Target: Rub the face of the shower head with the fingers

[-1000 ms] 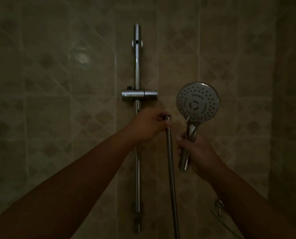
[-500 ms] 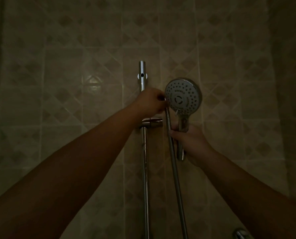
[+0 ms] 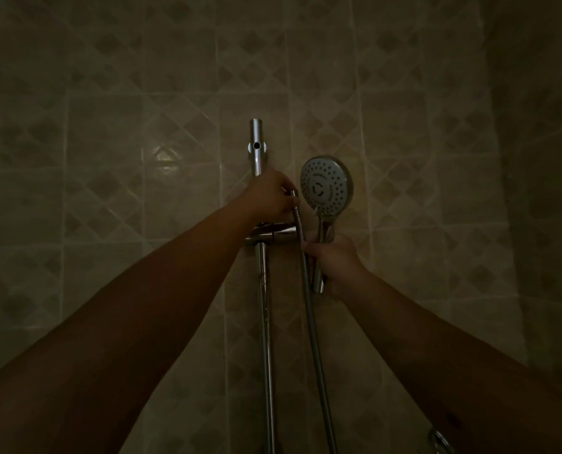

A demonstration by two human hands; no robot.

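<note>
A round chrome shower head (image 3: 326, 185) faces me, held upright by its handle in my right hand (image 3: 335, 262). My left hand (image 3: 269, 198) pinches the free top end of a metal shower hose (image 3: 310, 309), just left of the shower head. The hose hangs straight down and is not joined to the handle. Behind my left hand a chrome slide rail (image 3: 262, 290) runs vertically on the wall, with its slider bracket (image 3: 273, 235) just under my left wrist.
A beige tiled wall (image 3: 142, 126) with a diamond pattern fills the view in dim light. A chrome fitting (image 3: 440, 440) shows at the bottom right edge. A darker side wall (image 3: 541, 158) stands on the right.
Both hands rose along the rail, from below the slider bracket to level with and above it. The shower head and the hose end came closer together. The view tilted upward.
</note>
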